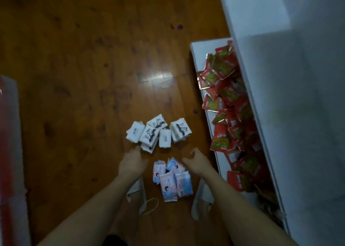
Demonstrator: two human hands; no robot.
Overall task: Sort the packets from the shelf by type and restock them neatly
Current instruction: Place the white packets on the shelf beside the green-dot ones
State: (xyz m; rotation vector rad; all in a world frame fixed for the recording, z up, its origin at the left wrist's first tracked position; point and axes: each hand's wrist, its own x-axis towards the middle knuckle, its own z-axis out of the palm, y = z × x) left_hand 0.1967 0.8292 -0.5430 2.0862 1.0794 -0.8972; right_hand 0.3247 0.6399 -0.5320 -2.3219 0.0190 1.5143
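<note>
While both arms reach over the brown wooden floor (74, 59), left hand (133, 161) and right hand (196, 161) hang loosely curled, holding nothing, between white paper-wrapped packets (158, 132) and pink-and-blue plastic packets (173, 178)

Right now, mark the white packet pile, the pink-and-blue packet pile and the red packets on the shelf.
white packet pile (158, 132): head view, on a middle packet's printed face.
pink-and-blue packet pile (172, 179): head view, on the pink front packet.
red packets (230, 104): head view, mid-heap on the white shelf (200, 50), point on its bare end.
</note>
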